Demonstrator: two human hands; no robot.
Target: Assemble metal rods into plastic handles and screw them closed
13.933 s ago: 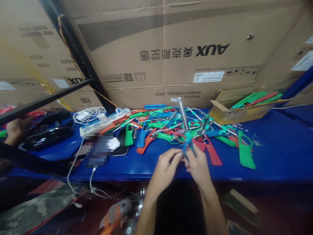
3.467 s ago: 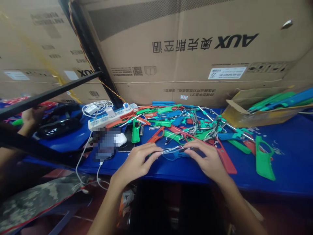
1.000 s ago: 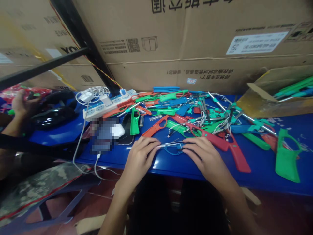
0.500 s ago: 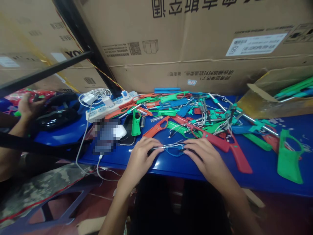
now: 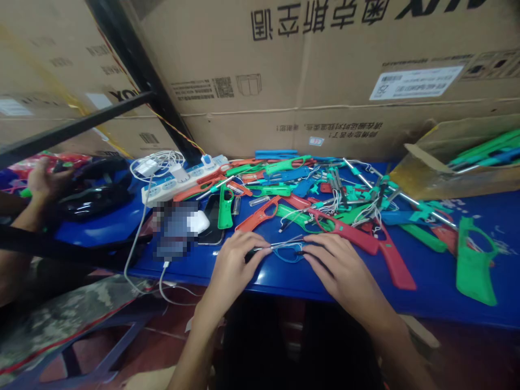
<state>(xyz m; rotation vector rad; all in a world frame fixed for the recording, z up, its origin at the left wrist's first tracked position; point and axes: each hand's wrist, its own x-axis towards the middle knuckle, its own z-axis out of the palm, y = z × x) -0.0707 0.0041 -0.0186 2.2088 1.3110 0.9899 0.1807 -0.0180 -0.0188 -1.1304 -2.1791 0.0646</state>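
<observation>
At the table's front edge, my left hand (image 5: 239, 261) and my right hand (image 5: 340, 265) face each other, both with closed fingers. Between them lies a blue lighter casing (image 5: 289, 258) with a trigger loop, its ends hidden under my hands. Thin white wires (image 5: 284, 245) run across the gap above the loop. My left fingers pinch a slim piece with a dark end. The fingertips of my right hand close on a small black part (image 5: 300, 253) at the wires' other end. Just behind lie an orange lighter casing (image 5: 257, 215) and a red one (image 5: 354, 236).
Many lighter casings, metal tubes and wired igniters are heaped behind my hands. A power strip (image 5: 162, 190), phones and cables are on the left. An open carton (image 5: 430, 176) with lighter parts stands at right. Another person's hand (image 5: 44, 181) works beyond the black frame (image 5: 162, 108).
The view has shifted slightly. Both hands stay nearly in place, with small finger movements around the wires and the blue lighter casing.
</observation>
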